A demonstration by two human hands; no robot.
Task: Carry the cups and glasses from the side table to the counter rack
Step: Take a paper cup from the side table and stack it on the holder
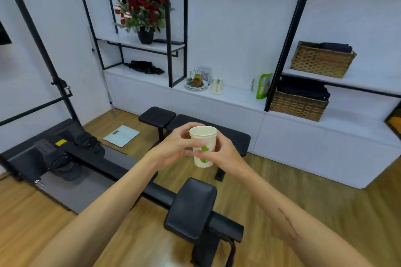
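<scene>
carry step | you held paper cup point(203, 147) upright mid-air near you, L hand point(173, 149) + R hand point(221, 154) fingers curled round it | rack point(196, 79) far on counter point(238, 97) | judged: keep grip light, approach level, avoid bench point(195, 128).

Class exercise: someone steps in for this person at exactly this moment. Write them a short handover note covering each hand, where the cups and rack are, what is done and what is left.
Left hand: fingers curled round the paper cup, upright in mid-air.
Right hand: also grips the cup from the other side.
Counter rack: on the white counter ahead, already holding glasses.
A stack of upturned paper cups stands beside the rack.
Done: this cup is picked up and under way.
Left: carry it past the black bench and set it down at the rack. The side table is out of view, so any remaining items cannot be told.
</scene>
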